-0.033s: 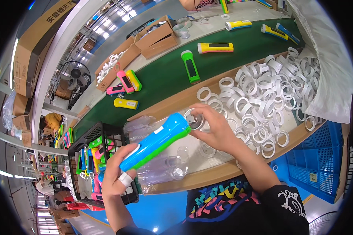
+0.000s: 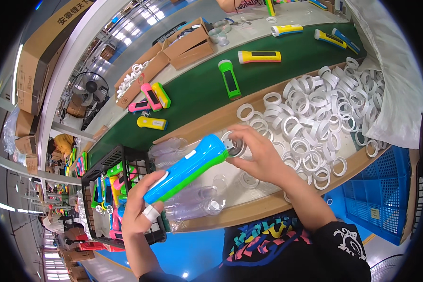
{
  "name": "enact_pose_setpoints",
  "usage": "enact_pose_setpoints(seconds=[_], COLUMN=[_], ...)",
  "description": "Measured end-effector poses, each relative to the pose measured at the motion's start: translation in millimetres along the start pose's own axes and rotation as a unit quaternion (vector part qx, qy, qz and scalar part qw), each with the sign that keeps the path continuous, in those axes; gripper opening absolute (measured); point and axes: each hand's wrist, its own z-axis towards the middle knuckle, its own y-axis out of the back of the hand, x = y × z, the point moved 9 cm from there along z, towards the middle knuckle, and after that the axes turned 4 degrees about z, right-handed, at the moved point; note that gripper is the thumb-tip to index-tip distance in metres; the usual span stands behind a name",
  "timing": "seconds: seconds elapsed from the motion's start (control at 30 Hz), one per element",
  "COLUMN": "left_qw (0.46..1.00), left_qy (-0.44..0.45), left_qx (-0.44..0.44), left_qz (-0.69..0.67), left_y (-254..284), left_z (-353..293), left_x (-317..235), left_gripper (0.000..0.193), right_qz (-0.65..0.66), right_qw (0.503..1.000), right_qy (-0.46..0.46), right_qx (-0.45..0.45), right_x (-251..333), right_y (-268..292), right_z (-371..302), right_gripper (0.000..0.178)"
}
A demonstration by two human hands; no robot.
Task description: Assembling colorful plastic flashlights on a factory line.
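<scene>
My left hand (image 2: 143,199) is wrapped round the tail end of a blue and green flashlight (image 2: 185,169), which slants up to the right. At its wide head, my right hand (image 2: 258,155) pinches a clear, silvery round lens cup (image 2: 235,144) between thumb and fingers. The cup is right at the flashlight's open end; whether it touches the rim I cannot tell. Below the flashlight lie stacks of clear plastic lens cups (image 2: 192,209). White plastic rings (image 2: 310,127) are heaped to the right of my right hand.
A cardboard-edged tray (image 2: 249,207) holds the rings and cups. Beyond it runs a green conveyor belt (image 2: 197,94) with several flashlights, among them a green one (image 2: 229,79). A black crate (image 2: 122,157) of flashlights stands at left, a blue crate (image 2: 378,197) at right.
</scene>
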Motion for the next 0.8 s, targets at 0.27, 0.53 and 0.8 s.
enact_pose_setpoints(seconds=[0.27,0.53,0.8], left_qw=[0.971,0.959,0.894], left_qy=[0.075,-0.071,-0.309], left_qx=[0.139,0.202,-0.043], left_qz=[-0.18,-0.188,0.323], left_y=[-37,-83,-91], left_z=[-2,-18,-15], left_x=[22,-23,-36], left_gripper=[0.053,0.052,0.066], right_qz=[0.045,0.07,0.498], right_qw=[0.977,0.939,0.77], right_qy=[0.053,0.325,-0.399], right_qx=[0.201,0.085,0.001], right_x=[59,136,-20], right_y=[9,29,-15], right_z=[-14,-39,-46], right_gripper=[0.072,0.059,0.041])
